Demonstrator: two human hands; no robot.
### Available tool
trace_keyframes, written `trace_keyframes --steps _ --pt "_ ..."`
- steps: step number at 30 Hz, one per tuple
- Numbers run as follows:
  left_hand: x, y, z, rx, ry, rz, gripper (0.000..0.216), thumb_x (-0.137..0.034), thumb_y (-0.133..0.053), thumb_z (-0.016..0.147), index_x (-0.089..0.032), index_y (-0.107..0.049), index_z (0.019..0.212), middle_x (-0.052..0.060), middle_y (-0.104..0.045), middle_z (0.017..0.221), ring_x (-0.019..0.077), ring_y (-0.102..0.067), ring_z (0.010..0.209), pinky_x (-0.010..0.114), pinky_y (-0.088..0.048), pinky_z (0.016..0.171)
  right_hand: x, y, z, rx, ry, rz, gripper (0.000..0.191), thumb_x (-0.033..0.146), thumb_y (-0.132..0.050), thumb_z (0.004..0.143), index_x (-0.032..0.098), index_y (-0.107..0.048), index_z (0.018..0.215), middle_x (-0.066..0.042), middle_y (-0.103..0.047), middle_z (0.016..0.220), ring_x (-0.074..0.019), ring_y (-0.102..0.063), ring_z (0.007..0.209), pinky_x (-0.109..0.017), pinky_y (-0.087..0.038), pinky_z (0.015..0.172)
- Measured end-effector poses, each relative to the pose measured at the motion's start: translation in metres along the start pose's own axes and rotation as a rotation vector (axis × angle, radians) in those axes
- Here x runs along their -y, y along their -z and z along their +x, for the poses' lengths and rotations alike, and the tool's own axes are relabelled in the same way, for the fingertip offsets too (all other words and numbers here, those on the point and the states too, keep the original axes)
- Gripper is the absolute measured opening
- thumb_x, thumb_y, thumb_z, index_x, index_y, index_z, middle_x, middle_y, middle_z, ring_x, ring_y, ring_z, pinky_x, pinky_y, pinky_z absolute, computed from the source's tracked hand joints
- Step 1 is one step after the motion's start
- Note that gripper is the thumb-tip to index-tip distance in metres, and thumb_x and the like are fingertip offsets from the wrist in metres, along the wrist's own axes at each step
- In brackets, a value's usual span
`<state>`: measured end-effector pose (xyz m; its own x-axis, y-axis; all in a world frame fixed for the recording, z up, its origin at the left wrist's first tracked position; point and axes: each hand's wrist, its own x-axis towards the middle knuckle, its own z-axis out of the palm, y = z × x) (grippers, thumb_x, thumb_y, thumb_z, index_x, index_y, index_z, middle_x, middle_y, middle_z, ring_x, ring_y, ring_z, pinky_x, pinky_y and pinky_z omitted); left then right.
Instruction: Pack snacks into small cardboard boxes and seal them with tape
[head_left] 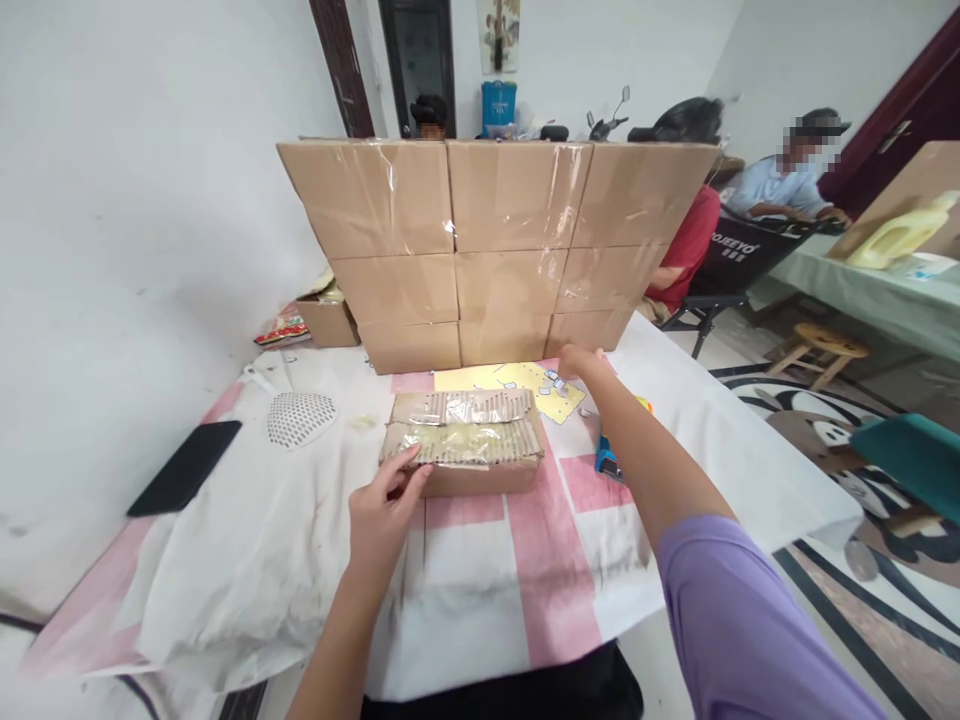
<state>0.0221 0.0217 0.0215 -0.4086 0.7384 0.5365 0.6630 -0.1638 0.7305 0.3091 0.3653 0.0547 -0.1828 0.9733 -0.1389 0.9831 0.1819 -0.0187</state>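
From where I stand, the box (480,482) sits flat on the worktop (705,440) at the centre of the frame, its long side towards the person and its ridged top under clear, shiny film. That way round, the whole top is in easy reach. The left hand (386,488) is half curled at the box's near left corner, index finger on the top edge and thumb lower by the front, with a gap between them. It touches without wrapping round, a light hold that I'd say is meant to stop the box sliding.

The right hand (579,362) reaches past it, to right of centre, up by the lowest right carton of the stack (510,210). Its fingers are bent, but I can't tell whether they hold anything or quite touch the cardboard. Under that forearm lies a blue tool (609,462), partly hidden, probably put there to be handy for the right side.

The stack stands three by three across the upper middle, likely set back to leave room in front. The white scoop (300,418) and black slab (186,466) lie well apart from the box, at the left.
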Motion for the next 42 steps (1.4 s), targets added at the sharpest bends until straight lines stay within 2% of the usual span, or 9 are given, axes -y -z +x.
trace_keyframes --steps 3,6,9,11,16,28,32,37,42 --pt "0.000 -0.001 -0.001 -0.012 -0.018 0.017 0.032 -0.043 -0.071 0.089 -0.021 -0.076 0.111 -0.008 -0.051 0.053 0.0083 -0.041 0.050 0.018 -0.040 0.055 -0.005 -0.004 0.004 0.105 0.009 -0.018 0.029 0.031 -0.083 0.076 0.014 -0.077 0.099 -0.013 -0.076 0.096 -0.0304 -0.072 0.099 -0.042 -0.051 0.091" --pt "-0.001 -0.001 -0.002 -0.026 -0.024 0.031 0.033 -0.044 -0.070 0.089 -0.020 -0.076 0.110 -0.008 -0.050 0.054 0.0081 -0.040 0.050 0.018 -0.041 0.055 -0.004 -0.007 0.003 0.163 0.047 -0.025 0.029 0.038 -0.077 0.087 0.015 -0.074 0.104 -0.010 -0.074 0.103 -0.0256 -0.071 0.098 -0.040 -0.055 0.089" --pt "-0.002 0.000 -0.003 -0.022 -0.024 0.031 0.033 -0.045 -0.069 0.090 -0.020 -0.076 0.111 -0.008 -0.051 0.054 0.0081 -0.041 0.050 0.018 -0.041 0.055 0.000 -0.006 0.001 0.180 0.093 -0.024 0.032 0.039 -0.065 0.098 0.017 -0.066 0.120 -0.009 -0.068 0.120 -0.0219 -0.068 0.104 -0.042 -0.058 0.091" --pt "-0.003 0.000 -0.003 -0.017 -0.022 0.029 0.034 -0.045 -0.069 0.090 -0.020 -0.076 0.112 -0.007 -0.052 0.055 0.0083 -0.043 0.051 0.019 -0.042 0.055 0.000 -0.004 -0.001 0.183 0.123 -0.016 0.034 0.038 -0.063 0.099 0.017 -0.063 0.126 -0.010 -0.065 0.127 -0.0223 -0.067 0.108 -0.044 -0.058 0.092" --pt "-0.002 -0.001 -0.005 -0.016 -0.030 0.021 0.034 -0.044 -0.069 0.090 -0.020 -0.075 0.114 -0.007 -0.055 0.056 0.0085 -0.045 0.051 0.019 -0.042 0.056 -0.007 0.000 -0.008 0.202 0.168 0.003 0.035 0.037 -0.064 0.099 0.017 -0.062 0.127 -0.009 -0.064 0.128 -0.0233 -0.066 0.109 -0.044 -0.058 0.092" --pt "-0.005 0.000 -0.007 -0.028 -0.056 0.028 0.032 -0.043 -0.068 0.091 -0.021 -0.075 0.114 -0.008 -0.052 0.055 0.0088 -0.044 0.051 0.018 -0.043 0.056 -0.014 -0.007 -0.022 0.144 0.240 0.087 0.030 0.037 -0.064 0.099 0.016 -0.065 0.120 -0.007 -0.068 0.118 -0.0201 -0.068 0.100 -0.040 -0.059 0.087" --pt "-0.003 -0.001 -0.008 -0.029 -0.052 0.027 0.034 -0.043 -0.068 0.091 -0.020 -0.074 0.116 -0.007 -0.055 0.056 0.0085 -0.047 0.051 0.018 -0.044 0.057 -0.012 -0.007 -0.021 0.069 0.247 0.091 0.019 0.020 -0.066 0.093 0.016 -0.071 0.111 -0.007 -0.074 0.107 -0.0196 -0.069 0.094 -0.030 -0.053 0.079" --pt "-0.003 -0.002 -0.006 -0.015 -0.040 0.038 0.035 -0.043 -0.068 0.091 -0.019 -0.073 0.117 -0.006 -0.061 0.060 0.0088 -0.053 0.051 0.019 -0.045 0.058 -0.010 -0.005 -0.024 -0.017 0.264 0.083 0.032 0.005 -0.065 0.077 0.017 -0.074 0.106 -0.010 -0.076 0.106 -0.0221 -0.068 0.095 -0.024 -0.042 0.071" --pt "-0.005 -0.001 -0.005 -0.019 -0.060 0.065 0.036 -0.045 -0.067 0.092 -0.018 -0.074 0.115 -0.006 -0.059 0.058 0.0084 -0.049 0.050 0.018 -0.044 0.057 -0.010 -0.002 -0.030 -0.056 0.307 0.097 0.040 0.004 -0.060 0.079 0.017 -0.073 0.114 -0.009 -0.077 0.107 -0.0203 -0.068 0.091 -0.023 -0.041 0.071"
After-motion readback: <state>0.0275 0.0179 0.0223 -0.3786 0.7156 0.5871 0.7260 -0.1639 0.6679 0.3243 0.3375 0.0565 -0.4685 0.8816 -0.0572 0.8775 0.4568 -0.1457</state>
